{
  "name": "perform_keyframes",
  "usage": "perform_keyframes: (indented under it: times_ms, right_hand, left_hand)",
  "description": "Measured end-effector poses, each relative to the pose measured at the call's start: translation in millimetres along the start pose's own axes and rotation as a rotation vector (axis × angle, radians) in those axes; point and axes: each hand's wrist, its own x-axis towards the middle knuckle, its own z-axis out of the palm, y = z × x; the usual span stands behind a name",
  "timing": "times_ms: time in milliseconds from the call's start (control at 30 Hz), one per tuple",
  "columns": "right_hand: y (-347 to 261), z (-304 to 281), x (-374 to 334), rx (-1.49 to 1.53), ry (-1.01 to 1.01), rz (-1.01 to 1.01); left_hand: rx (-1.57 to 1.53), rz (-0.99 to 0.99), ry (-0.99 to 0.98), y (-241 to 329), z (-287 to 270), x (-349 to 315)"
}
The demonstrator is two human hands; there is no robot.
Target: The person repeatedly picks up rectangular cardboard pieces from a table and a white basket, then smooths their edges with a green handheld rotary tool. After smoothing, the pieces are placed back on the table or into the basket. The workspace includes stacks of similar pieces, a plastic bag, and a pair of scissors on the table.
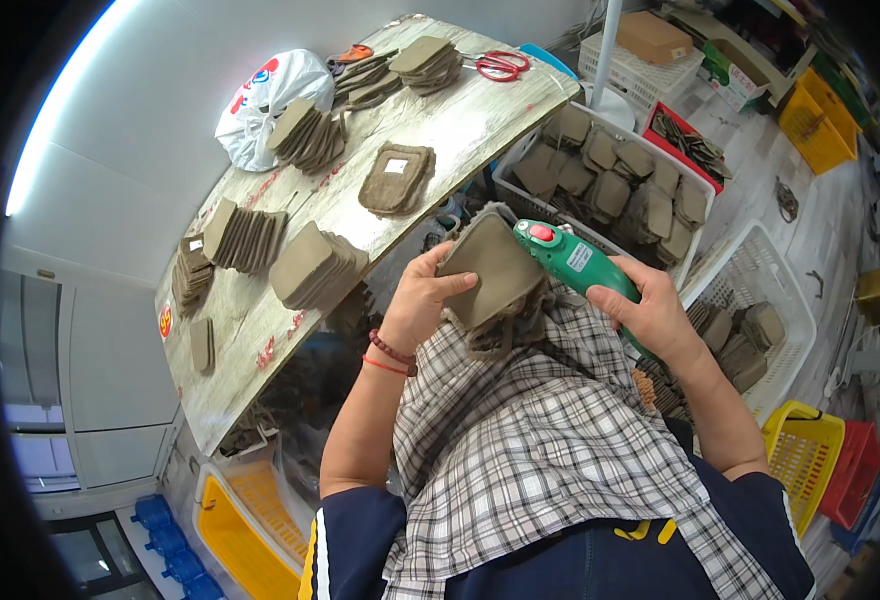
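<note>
My left hand (pixel 422 295) grips an olive-brown fabric pad (pixel 495 265) with rounded corners, its thumb flat on the face. Frayed brown fluff hangs from the pad's lower edge, over my lap. In my right hand (pixel 650 310) is a green handheld power tool (pixel 585 262) with a red button. Its front end is at the pad's right upper edge; whether they touch, I cannot tell. A checked apron (pixel 550 420) covers my lap beneath both hands.
On the table (pixel 360 235) at left lie several pad stacks (pixel 318 265), a fluffy-edged pad (pixel 397 180) with a white label, red-handled scissors (pixel 502 66) and a white plastic bag (pixel 278 105). White crates (pixel 705 232) of pads stand at right, near a yellow basket (pixel 798 465).
</note>
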Motion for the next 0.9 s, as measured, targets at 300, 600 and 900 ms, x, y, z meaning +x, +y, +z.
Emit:
perform_keyframes:
  times_ms: [300,600,900]
  right_hand:
    - [-1.0,-11.4,2.7,0.054,-0.157,0.137]
    - [3.0,-7.3,2.0,0.021,-0.243,0.133]
    - [-1.4,4.1,3.9,-0.08,-0.253,0.064]
  left_hand:
    - [0.524,-0.022,0.077,35.9,-11.0,-12.1]
    - [0.082,0.042,0.203,24.4,-28.3,-15.5]
    - [0.154,-0.019,0.14,19.2,-17.0,-19.7]
